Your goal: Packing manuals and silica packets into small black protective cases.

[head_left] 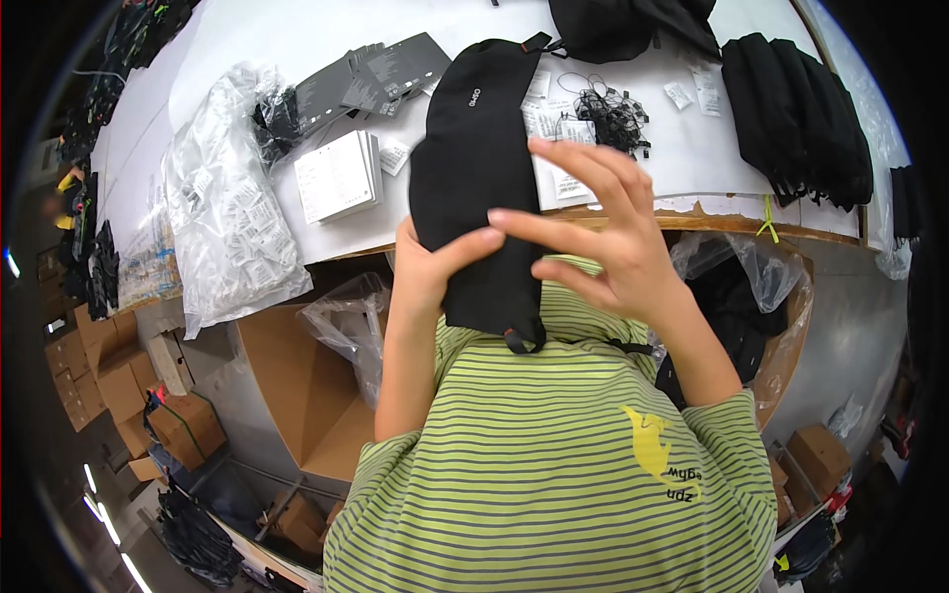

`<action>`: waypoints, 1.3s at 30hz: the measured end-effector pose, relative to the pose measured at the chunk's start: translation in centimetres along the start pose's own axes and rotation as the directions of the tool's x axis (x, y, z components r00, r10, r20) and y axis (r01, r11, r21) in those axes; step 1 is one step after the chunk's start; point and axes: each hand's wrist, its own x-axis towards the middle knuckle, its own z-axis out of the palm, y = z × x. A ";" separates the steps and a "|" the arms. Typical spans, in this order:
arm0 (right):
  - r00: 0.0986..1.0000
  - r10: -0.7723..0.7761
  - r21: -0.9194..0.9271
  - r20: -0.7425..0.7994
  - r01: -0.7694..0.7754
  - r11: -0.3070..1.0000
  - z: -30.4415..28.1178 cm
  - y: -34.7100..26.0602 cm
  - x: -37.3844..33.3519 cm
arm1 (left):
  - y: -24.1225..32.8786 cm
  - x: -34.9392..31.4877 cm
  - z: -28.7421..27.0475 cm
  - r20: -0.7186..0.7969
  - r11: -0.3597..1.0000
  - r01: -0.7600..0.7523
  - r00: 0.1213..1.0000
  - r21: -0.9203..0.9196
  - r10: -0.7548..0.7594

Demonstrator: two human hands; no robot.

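Note:
A long black fabric pouch [479, 148], with a small red and black tab at each end, lies over the table's near edge and reaches down to my shirt. My left hand [430, 262] grips its lower left side, thumb on top and the other fingers hidden beneath. My right hand [608, 232] is open with its fingers spread over the pouch's right edge; the index fingertip is close to my left thumb. Whether that fingertip touches the fabric I cannot tell.
White table [232, 35] holds a stack of white cards [339, 178], dark grey cards [381, 79], a bag of labels [227, 198], black string loops [608, 117] and folded black pouches [791, 119]. Below its edge stand open cartons [301, 381], the right one holding black goods [736, 316].

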 end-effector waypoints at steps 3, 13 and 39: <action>0.963 0.210 -0.300 -0.169 -0.253 0.920 1.1 2.6 0.8 | -0.2 -1.2 0.5 0.025 0.987 -0.026 0.999 0.158 0.023; 0.975 0.185 -0.285 -0.124 -0.213 0.934 2.3 3.4 -0.7 | -0.1 -1.1 0.3 0.057 0.974 0.042 0.997 0.223 -0.056; 0.988 0.136 -0.179 -0.078 -0.148 0.973 2.5 1.1 -0.6 | -1.6 -0.5 0.6 -0.026 0.985 -0.017 0.999 0.173 0.021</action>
